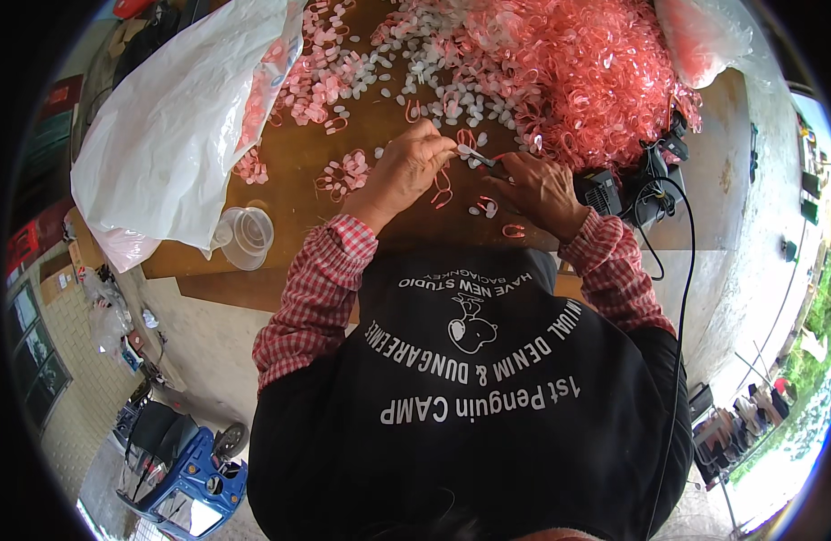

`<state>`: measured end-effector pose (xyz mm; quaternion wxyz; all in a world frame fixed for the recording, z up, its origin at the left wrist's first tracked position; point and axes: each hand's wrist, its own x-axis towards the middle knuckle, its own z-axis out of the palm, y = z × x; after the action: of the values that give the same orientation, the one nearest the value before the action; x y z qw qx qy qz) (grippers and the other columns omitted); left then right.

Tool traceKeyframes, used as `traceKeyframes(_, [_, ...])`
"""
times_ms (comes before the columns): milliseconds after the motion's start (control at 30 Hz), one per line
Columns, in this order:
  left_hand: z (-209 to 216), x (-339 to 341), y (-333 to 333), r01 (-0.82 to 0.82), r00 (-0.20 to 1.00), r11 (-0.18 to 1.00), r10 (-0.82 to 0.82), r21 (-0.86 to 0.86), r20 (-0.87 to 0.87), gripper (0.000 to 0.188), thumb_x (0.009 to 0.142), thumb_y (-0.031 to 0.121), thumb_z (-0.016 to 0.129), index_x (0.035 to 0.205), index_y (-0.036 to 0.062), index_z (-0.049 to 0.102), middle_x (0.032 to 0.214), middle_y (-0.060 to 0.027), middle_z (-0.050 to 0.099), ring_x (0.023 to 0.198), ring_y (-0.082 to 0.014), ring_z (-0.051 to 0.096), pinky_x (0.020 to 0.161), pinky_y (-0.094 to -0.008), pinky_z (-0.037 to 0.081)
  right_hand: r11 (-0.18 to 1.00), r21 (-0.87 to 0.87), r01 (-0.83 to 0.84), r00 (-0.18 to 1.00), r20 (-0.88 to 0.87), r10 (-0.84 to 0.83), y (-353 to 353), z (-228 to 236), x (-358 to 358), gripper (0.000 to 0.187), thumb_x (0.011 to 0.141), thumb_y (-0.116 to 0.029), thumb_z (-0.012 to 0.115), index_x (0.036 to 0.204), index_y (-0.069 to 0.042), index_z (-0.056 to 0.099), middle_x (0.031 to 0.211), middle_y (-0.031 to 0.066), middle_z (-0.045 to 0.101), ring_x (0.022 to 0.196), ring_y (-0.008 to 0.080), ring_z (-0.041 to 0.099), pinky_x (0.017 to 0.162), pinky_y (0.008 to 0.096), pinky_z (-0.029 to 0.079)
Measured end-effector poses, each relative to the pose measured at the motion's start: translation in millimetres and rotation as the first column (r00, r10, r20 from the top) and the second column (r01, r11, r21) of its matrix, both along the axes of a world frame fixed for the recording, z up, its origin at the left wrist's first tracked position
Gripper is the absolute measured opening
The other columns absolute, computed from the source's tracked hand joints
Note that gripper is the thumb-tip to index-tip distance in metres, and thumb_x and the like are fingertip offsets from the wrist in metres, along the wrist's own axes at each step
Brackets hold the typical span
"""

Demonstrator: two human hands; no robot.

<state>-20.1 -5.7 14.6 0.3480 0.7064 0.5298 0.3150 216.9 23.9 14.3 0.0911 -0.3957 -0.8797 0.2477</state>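
Observation:
My left hand (408,169) pinches a small whitish plastic piece (463,150) between thumb and fingertips, over the brown tabletop. In my closed right hand (540,187) is a thin grey-tipped tool (484,161), its tip touching or very near that piece; my fingers cover the rest, so its exact kind is hidden. Under and around both hands lie loose pink plastic loops (442,193) and whitish oval bits (487,207). Left of my left wrist is a small cluster of pink pieces (345,174).
A big heap of clear pink plastic pieces (591,77) covers the far right, beside a clear bag (713,36). A large white plastic bag (177,126) and a clear round tub (247,239) sit left. Black devices with a cable (645,187) stand right.

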Motion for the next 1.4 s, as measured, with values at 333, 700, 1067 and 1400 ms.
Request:
traceKeyframes(333, [8.3, 0.8, 2.5, 0.082, 0.997, 0.997, -0.082, 0.010, -0.010, 0.014, 0.084, 0.003, 0.067, 0.097, -0.0009, 0.066, 0.082, -0.0098, 0.056, 0.073, -0.0234, 0.059, 0.064, -0.0338, 0.047, 0.995, 0.049, -0.088, 0.996, 0.030, 0.087, 1.8, -2.0, 4.7, 0.029, 0.084, -0.034, 0.069, 0.080, -0.007, 0.058, 0.067, 0.0075, 0.056, 0.057, 0.0269, 0.060, 0.047, 0.0389, 0.045])
traceKeyframes(700, [-0.1, 7.5, -10.4, -0.086, 0.978, 0.981, 0.116, -0.172, 0.174, 0.012, 0.088, 0.005, 0.065, 0.099, 0.0014, 0.069, 0.084, -0.0070, 0.061, 0.074, -0.0149, 0.062, 0.063, -0.0267, 0.048, 0.715, -0.674, 0.186, 0.895, -0.185, -0.406, 13.1, 11.6, 0.6, 0.029, 0.095, -0.029, 0.060, 0.083, -0.002, 0.061, 0.060, 0.0042, 0.054, 0.059, 0.0054, 0.054, 0.048, 0.0276, 0.040])
traceKeyframes(1067, [-1.8, 15.6, -8.1, -0.073, 0.993, 0.996, 0.077, -0.050, 0.088, 0.012, 0.086, 0.007, 0.067, 0.096, 0.0005, 0.069, 0.082, -0.0105, 0.062, 0.070, -0.0224, 0.063, 0.060, -0.0323, 0.049, 0.985, -0.173, -0.006, 0.962, -0.269, -0.041, 19.3, -0.5, -26.8, 0.025, 0.082, -0.023, 0.069, 0.091, -0.002, 0.059, 0.075, 0.0125, 0.060, 0.058, 0.0291, 0.057, 0.056, 0.0392, 0.046])
traceKeyframes(1400, [8.0, 9.1, 9.0, -0.103, 0.991, 0.993, 0.108, -0.059, 0.074, 0.019, 0.085, 0.002, 0.067, 0.104, 0.0042, 0.068, 0.102, -0.0069, 0.064, 0.075, -0.0123, 0.063, 0.064, -0.0257, 0.052, 0.956, -0.122, 0.268, 0.956, -0.087, -0.280, 22.2, 5.9, 13.1, 0.028, 0.085, -0.025, 0.069, 0.086, -0.002, 0.054, 0.064, 0.0165, 0.053, 0.058, 0.0327, 0.056, 0.053, 0.0409, 0.043])
